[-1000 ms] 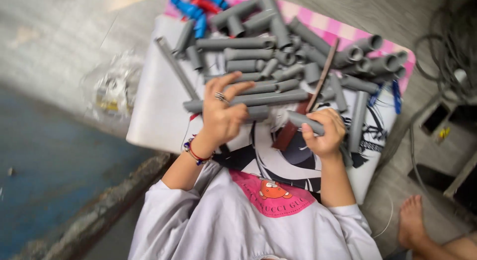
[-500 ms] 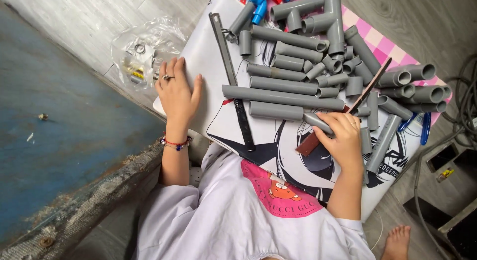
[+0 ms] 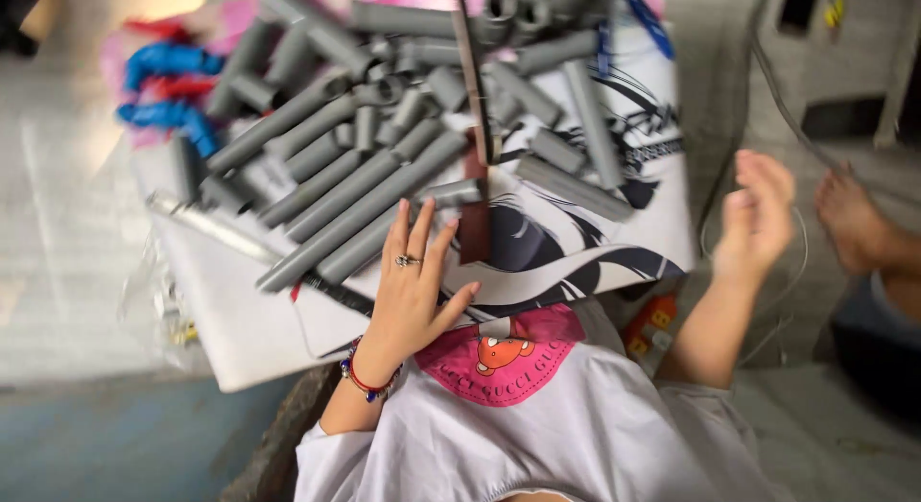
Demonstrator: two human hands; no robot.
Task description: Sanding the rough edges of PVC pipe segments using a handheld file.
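The left hand (image 3: 413,286) lies flat, fingers spread, on grey pipes (image 3: 369,200) mid-frame; the right hand (image 3: 758,219), open and empty, floats at right

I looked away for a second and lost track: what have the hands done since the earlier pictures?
The right hand has let go of the grey pipe piece it held and lifted off to the side of the board, open and empty. The left hand came back from the board's left edge and now lies flat by the long grey pipes. The pipes stay piled on the board, the dark flat strip among them.
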